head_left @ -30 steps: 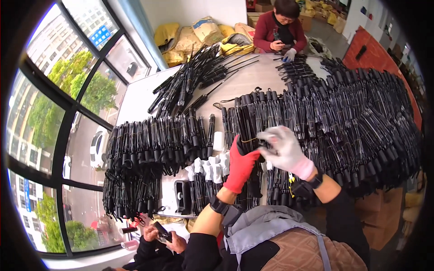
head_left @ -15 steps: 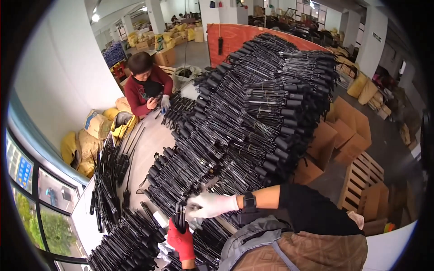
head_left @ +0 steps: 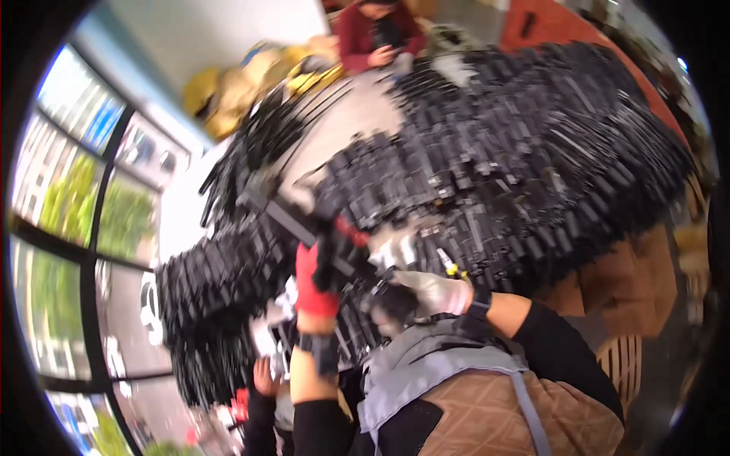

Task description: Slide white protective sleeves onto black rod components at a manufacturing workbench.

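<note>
My left hand, in a red glove, is closed around a black folding umbrella frame that slants up to the left, smeared by motion. My right hand, in a white glove with a dark wristband, lies beside a dark rounded piece close to my apron. Its fingers are partly hidden and blurred, so its grip is unclear. Both hands are over the near edge of a table heaped with black umbrella frames, slim shafts with thick black handles.
Across the table a person in a dark red top works with both hands. Another person's hand shows at lower left. Yellow sacks lie beyond the table, cardboard boxes stand right, windows line the left.
My view has swung down and left. My hands have moved apart: the red-gloved one was upright against the white-gloved one. Another person's hand now shows at lower left.
</note>
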The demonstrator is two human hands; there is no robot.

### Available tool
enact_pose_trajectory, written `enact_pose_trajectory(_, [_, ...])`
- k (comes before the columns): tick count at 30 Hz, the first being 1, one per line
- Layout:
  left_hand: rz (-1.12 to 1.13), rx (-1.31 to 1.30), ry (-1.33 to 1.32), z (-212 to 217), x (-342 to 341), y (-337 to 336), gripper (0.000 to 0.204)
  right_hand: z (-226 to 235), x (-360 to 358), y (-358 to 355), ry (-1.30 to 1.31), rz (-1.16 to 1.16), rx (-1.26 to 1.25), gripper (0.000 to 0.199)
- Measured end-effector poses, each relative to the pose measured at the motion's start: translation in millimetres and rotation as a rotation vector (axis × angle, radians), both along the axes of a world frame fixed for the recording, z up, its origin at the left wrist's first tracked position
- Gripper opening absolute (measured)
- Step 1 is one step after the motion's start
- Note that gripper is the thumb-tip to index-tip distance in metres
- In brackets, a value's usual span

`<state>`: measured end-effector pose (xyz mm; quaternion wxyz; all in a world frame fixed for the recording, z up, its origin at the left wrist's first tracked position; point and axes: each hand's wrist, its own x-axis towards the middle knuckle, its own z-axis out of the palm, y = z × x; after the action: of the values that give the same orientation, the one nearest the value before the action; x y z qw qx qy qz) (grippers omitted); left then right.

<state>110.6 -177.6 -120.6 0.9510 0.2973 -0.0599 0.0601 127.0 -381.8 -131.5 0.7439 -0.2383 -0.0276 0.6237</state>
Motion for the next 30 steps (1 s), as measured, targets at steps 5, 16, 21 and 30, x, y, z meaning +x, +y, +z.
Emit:
enact_pose_trajectory(5, [0.252, -0.166, 0.045, 25, -7, 6, 0.043, -2, 35, 31, -1.748, -0.236, -0.28, 0.044])
enact_pose_trajectory(16, [0.324, -0.052, -0.208, 34, -12, 23, 0.052, 40, 21, 63, -0.887, 0.106, 0.011, 0.042])
enact_pose_trajectory(21, [0.347, 0.017, -0.184, 11, -28, 49, 0.053, 11, -5, 90, -0.989, 0.008, -0.006, 0.04])
enact_pose_trajectory(30, [0.678, 0.186, 0.256, 85, -18, 35, 0.057, 46, 31, 170, -1.512, -0.47, 0.04, 0.033])
